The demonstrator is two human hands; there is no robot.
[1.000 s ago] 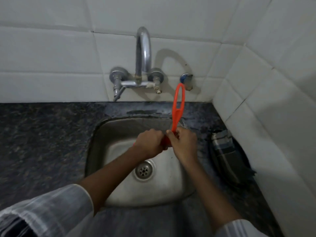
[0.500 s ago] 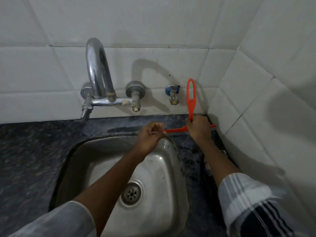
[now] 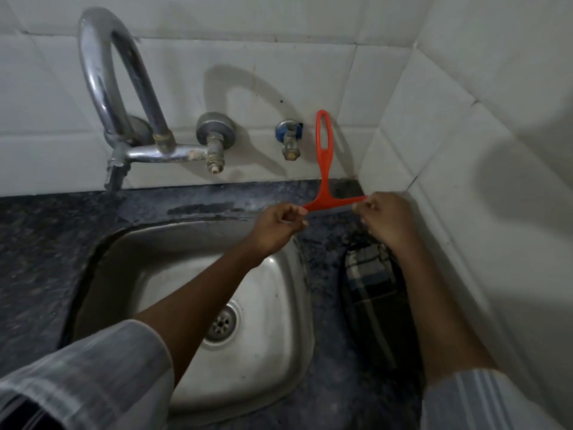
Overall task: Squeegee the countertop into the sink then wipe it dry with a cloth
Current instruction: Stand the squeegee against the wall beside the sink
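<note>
An orange squeegee point(image 3: 324, 169) stands with its looped handle up against the back wall tiles, blade down over the dark granite countertop point(image 3: 40, 243) in the back right corner. My left hand point(image 3: 277, 223) pinches the blade's left end. My right hand point(image 3: 386, 217) pinches its right end. The steel sink point(image 3: 279, 274) lies just in front and to the left of the blade. A dark checked cloth point(image 3: 372, 287) lies on the counter right of the sink, partly under my right forearm.
A curved chrome tap point(image 3: 117, 97) with two valves juts from the tiled back wall over the sink. A small blue-collared valve point(image 3: 290, 139) sits beside the squeegee handle. The tiled side wall point(image 3: 483, 181) closes the counter on the right.
The squeegee went from above the sink to the back right corner of the counter. My hands slid apart from the middle of the blade to its two ends. The view came closer.
</note>
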